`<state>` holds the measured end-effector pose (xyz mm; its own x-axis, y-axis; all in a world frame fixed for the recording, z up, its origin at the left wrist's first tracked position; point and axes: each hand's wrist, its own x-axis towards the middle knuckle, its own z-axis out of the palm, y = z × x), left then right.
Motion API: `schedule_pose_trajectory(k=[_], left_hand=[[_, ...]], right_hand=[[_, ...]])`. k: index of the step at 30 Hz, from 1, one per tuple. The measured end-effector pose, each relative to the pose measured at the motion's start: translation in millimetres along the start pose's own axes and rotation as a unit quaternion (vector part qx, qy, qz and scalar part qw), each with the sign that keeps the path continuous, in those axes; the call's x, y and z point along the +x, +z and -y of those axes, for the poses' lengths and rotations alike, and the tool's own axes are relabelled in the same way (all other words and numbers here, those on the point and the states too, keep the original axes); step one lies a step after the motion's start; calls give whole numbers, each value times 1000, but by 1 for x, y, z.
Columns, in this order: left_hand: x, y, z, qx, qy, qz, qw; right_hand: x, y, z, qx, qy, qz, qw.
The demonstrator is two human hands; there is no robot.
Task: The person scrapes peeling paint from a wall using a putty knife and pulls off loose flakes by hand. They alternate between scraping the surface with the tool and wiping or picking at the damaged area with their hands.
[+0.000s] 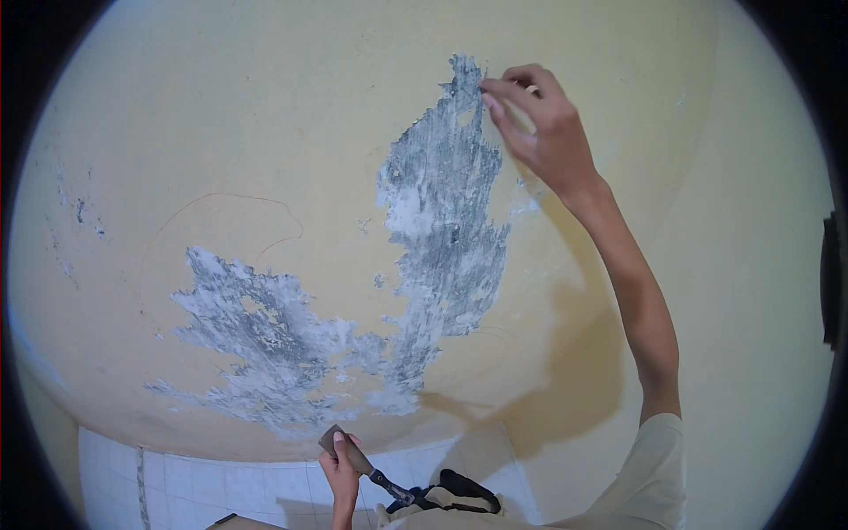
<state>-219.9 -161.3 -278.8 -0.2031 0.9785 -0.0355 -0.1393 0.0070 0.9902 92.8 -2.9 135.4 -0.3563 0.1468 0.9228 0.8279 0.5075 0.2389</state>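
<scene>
My right hand (552, 128) is raised to the upper part of the wall, thumb and index finger close together in a pinch. Their tips are right at the edge of the yellow paint, beside the top of a tall bare grey patch (442, 212). I cannot tell what, if anything, is between them. Low in front of me, my left hand (340, 473) is closed around a paint scraper (358, 459), thumb over its blade. The scraper's handle points down and right, toward my body.
A second scraped patch (265, 327), mottled grey and white, spreads over the lower left and joins the tall one. Pale yellow wall (291, 115) surrounds both. White floor tiles (212, 481) meet the wall at the bottom. A dark object (829, 278) sits at the far right edge.
</scene>
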Motion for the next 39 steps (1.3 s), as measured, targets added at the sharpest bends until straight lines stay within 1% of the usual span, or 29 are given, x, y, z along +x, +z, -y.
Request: schedule_pose_trajectory(k=[1, 2, 3, 4, 5, 6, 7, 8, 9, 10, 11, 12, 13, 14, 16, 17, 19, 20, 21, 22, 25, 27, 28, 31, 33, 34, 35, 37, 39], left_hand=[[0, 1, -2, 2, 2, 0, 1000], [-1, 3, -6, 6, 6, 1, 1000], [-2, 4, -10, 10, 10, 3, 1000], [-3, 7, -15, 12, 10, 4, 1000], [-5, 11, -21, 9, 4, 9, 1000], [-6, 13, -24, 6, -3, 14, 1000], [-6, 14, -23, 6, 0, 14, 1000], [-6, 15, -20, 0, -7, 24, 1000], [-6, 17, -20, -4, -16, 34, 999], [-6, 20, -19, 2, -14, 35, 999], [-6, 24, -20, 23, -3, 44, 999], [-7, 29, -22, 42, 6, 52, 998], [-8, 36, -33, 45, 5, 50, 998], [-4, 45, -48, 53, 44, 68, 995], [18, 68, -93, 55, 137, 101, 984], [31, 83, -121, 51, 186, 116, 974], [50, 122, -199, 2, 258, 127, 958], [63, 144, -231, -3, 311, 117, 943], [77, 165, -261, -10, 346, 143, 927], [90, 180, -286, 10, 332, 198, 922], [111, 231, -327, -22, 312, 246, 917], [121, 255, -339, -136, 282, 251, 916], [124, 259, -342, -136, 282, 251, 916], [129, 266, -352, -129, 297, 239, 915], [130, 271, -359, -144, 335, 245, 899], [130, 271, -359, -144, 333, 244, 899], [130, 270, -360, -133, 337, 239, 901], [130, 270, -359, -122, 340, 236, 902], [128, 267, -355, -133, 327, 229, 907]], right_hand=[[-1, 0, -7, -86, -110, 2, 990], [-3, 0, -13, -171, -216, 4, 961], [-2, 3, -20, -172, -213, 2, 962], [-2, 5, -29, -257, -107, -56, 959], [-4, 8, -35, -337, 0, -111, 935], [-12, 12, -37, -246, -1, -117, 962], [-17, 12, -26, -247, 0, -120, 961], [-26, 14, -11, -260, -95, -14, 961], [-31, 13, -4, -268, -185, 94, 941], [-30, 12, -8, -279, -137, 85, 947], [-29, 12, -18, -279, -129, 81, 948], [-26, 12, -31, -256, 34, -53, 965], [-22, 11, -31, -220, 192, -182, 939], [-33, 6, -22, -161, 147, -188, 958], [-78, 5, 35, 21, 68, -45, 996], [-105, 5, 66, 172, 110, 32, 978], [-143, -6, 125, 395, 268, 143, 867], [-146, -14, 142, 496, 361, 186, 768], [-143, -23, 151, 581, 443, 224, 645], [-136, -31, 151, 584, 442, 223, 643], [-114, -39, 133, 585, 475, 182, 632], [-100, -32, 115, 510, 439, 49, 738], [-96, -32, 110, 510, 439, 48, 738], [-87, -33, 100, 522, 452, 41, 723], [-81, -35, 90, 558, 469, 26, 684], [-80, -38, 86, 603, 453, 31, 655], [-78, -39, 92, 602, 454, 34, 655], [-77, -39, 105, 617, 480, 25, 622], [-78, -38, 98, 612, 499, 27, 613]])
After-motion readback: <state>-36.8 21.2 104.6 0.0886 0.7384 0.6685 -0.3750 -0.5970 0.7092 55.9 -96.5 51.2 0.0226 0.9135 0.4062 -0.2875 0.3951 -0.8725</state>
